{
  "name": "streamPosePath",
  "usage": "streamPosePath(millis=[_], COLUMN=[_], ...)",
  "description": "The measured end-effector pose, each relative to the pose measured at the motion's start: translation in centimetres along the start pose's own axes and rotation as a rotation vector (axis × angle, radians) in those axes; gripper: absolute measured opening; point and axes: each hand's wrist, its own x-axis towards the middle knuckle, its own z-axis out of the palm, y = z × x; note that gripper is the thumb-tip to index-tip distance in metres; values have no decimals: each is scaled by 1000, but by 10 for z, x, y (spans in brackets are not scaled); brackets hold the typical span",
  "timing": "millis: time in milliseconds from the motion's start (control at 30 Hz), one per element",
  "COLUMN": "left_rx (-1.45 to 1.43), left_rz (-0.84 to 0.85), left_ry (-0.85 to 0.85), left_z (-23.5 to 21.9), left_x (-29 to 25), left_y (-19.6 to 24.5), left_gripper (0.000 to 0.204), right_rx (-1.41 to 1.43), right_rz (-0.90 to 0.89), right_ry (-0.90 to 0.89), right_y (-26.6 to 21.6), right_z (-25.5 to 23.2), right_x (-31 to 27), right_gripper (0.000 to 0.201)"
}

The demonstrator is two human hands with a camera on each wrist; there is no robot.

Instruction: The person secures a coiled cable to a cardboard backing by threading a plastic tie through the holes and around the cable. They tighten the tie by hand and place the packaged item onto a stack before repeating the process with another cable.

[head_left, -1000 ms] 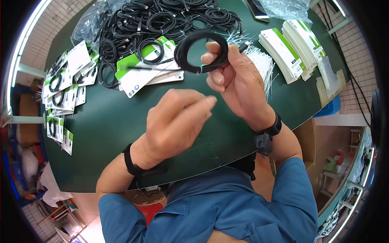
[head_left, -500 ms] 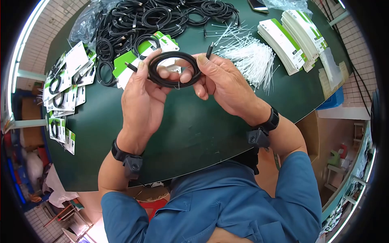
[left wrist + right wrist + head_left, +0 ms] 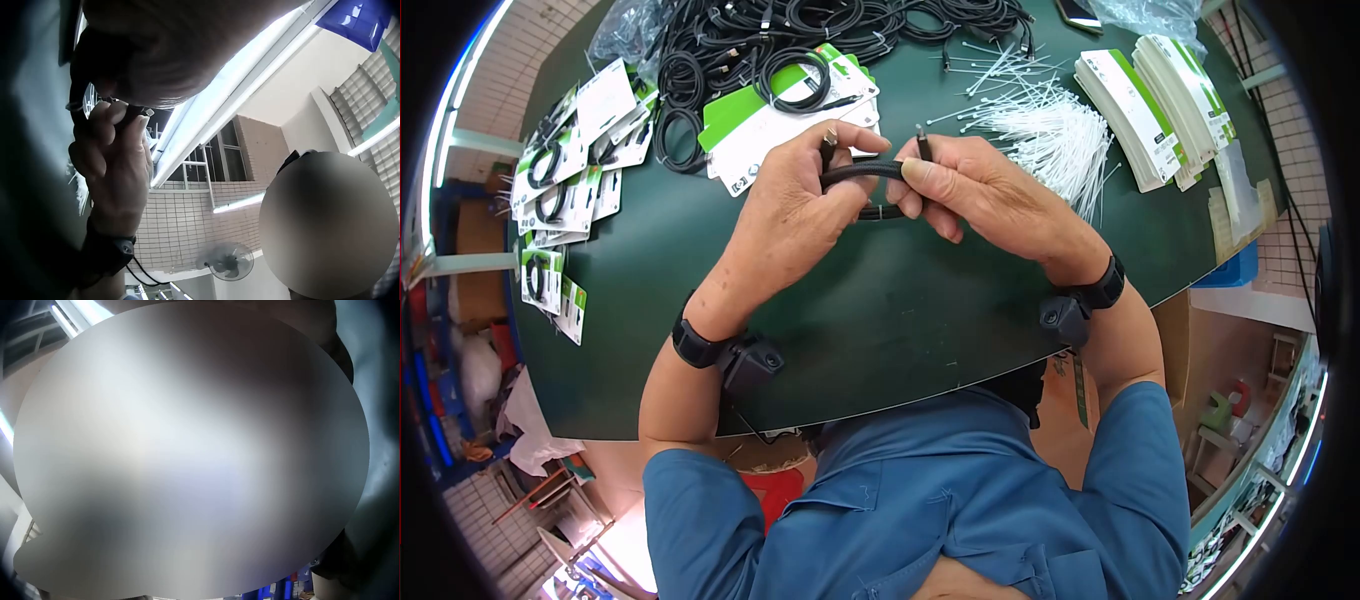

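Observation:
Both hands hold one coiled black cable (image 3: 862, 172) over the table in the head view. My left hand (image 3: 795, 200) grips its left side, and a metal-tipped plug (image 3: 829, 148) sticks up by the fingers. My right hand (image 3: 1000, 200) pinches the right side between thumb and fingers, with the other plug (image 3: 924, 146) upright beside the thumb. Fingers cover much of the coil; a small tie shows round its lower strand. In the left wrist view the right hand's fingers (image 3: 103, 134) curl at the coil, whose plug tip shows small.
Behind the hands lie green-and-white cards (image 3: 790, 125) with a coiled cable on top. A heap of black cables (image 3: 800, 30) fills the back. White cable ties (image 3: 1050, 140) and card stacks (image 3: 1130, 120) sit right; carded cables (image 3: 550, 200) lie left. Blur covers most of the right wrist view.
The left hand came from below the coil to grip its left side. The coil moved left, then slightly right, and now tilts nearly edge-on between both hands.

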Motion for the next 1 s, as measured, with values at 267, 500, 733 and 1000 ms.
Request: streamPosePath(millis=[267, 500, 733, 1000], left_rx=[216, 189, 643, 590], left_rz=[104, 174, 937, 687], left_ry=[89, 200, 602, 247], left_z=[3, 8, 5, 48], left_x=[1, -1, -3, -19], left_y=[-6, -12, 5, -3], left_gripper=[17, 45, 75, 101], right_rx=[-146, -175, 34, 482], right_rz=[-5, -18, -73, 12], right_ry=[-232, -116, 158, 79], right_y=[-2, 1, -5, 0], right_z=[-10, -3, -16, 7], right_x=[1, 2, 0, -2], right_gripper=[36, 37, 34, 36])
